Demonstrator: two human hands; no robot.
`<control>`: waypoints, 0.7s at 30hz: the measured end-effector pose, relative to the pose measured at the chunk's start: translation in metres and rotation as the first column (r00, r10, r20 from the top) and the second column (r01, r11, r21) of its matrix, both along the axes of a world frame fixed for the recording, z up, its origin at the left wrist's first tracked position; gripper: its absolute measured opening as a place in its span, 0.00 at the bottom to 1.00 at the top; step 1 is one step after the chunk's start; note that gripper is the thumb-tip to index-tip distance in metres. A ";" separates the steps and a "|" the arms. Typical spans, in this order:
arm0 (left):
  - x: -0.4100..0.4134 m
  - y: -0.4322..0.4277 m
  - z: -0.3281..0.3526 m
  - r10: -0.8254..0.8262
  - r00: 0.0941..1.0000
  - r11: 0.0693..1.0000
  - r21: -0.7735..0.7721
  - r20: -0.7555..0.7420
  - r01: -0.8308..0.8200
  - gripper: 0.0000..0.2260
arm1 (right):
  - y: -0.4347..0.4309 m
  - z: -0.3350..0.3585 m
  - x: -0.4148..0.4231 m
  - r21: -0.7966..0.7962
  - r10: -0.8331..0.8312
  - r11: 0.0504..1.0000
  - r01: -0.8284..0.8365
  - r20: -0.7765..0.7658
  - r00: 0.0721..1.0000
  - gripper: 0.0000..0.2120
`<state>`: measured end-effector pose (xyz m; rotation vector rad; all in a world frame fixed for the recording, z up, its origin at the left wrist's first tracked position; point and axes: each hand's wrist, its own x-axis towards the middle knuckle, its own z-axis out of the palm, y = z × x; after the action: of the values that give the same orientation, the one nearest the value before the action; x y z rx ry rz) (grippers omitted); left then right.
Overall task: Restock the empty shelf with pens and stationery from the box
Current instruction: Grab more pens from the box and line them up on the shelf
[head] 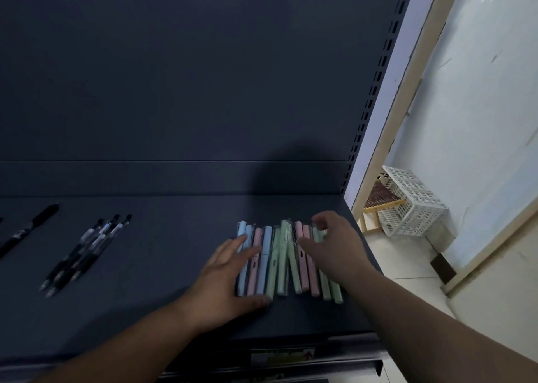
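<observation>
Here, wrapped pastel pens (283,266) lie fanned; left hand (225,279) fingers flat, right hand (334,245) fingers loosely curled.

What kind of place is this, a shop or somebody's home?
Most likely a shop or stockroom. A dark display shelf with a slotted upright holds pastel pens and black pens laid out in groups, and a label sits on its front edge.

White lattice basket (416,205) tilted against wooden stool (381,205), nr pale wall (480,120).

Left hand (230,277), right hand (334,245) over pastel pens (283,266) on shelf (160,251).
</observation>
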<state>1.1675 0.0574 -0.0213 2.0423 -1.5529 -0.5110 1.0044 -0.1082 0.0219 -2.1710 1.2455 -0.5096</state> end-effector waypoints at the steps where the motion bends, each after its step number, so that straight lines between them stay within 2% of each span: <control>1: -0.001 -0.001 -0.001 -0.029 0.999 1.000 0.011 0.030 0.029 0.38 | -0.002 -0.004 -0.010 -0.051 -0.008 0.999 0.005 -0.056 0.998 0.26; 4: -0.009 -0.010 -0.006 -0.096 0.987 0.995 0.041 0.128 0.091 0.39 | 0.000 -0.017 -0.033 -0.019 0.074 0.997 -0.080 -0.209 0.975 0.33; 7: -0.017 -0.024 -0.012 -0.090 0.964 0.992 0.110 0.251 0.064 0.39 | 0.007 -0.029 -0.035 0.034 0.182 0.983 -0.181 -0.324 0.928 0.36; 11: -0.024 -0.036 -0.009 -0.075 0.953 0.978 0.210 0.294 0.012 0.41 | 0.011 -0.030 -0.027 -0.016 0.147 0.986 -0.167 -0.393 0.908 0.36; 14: -0.027 -0.033 -0.003 -0.119 0.959 0.970 0.236 0.259 0.057 0.44 | 0.015 -0.024 -0.023 -0.054 0.132 0.984 -0.169 -0.409 0.903 0.35; 18: -0.014 -0.015 0.012 -0.093 0.957 0.981 0.188 0.273 0.042 0.43 | 0.030 -0.009 -0.005 -0.218 0.148 0.949 -0.227 -0.328 0.933 0.31; 21: 0.015 0.007 0.025 0.010 0.918 0.987 0.143 0.397 -0.073 0.37 | 0.052 0.003 0.027 -0.251 0.218 0.918 -0.307 -0.326 0.920 0.29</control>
<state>1.1823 0.0644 0.0034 2.4073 -1.7348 -0.2117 1.0317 -0.0561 0.0248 -2.7033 1.0419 -0.2811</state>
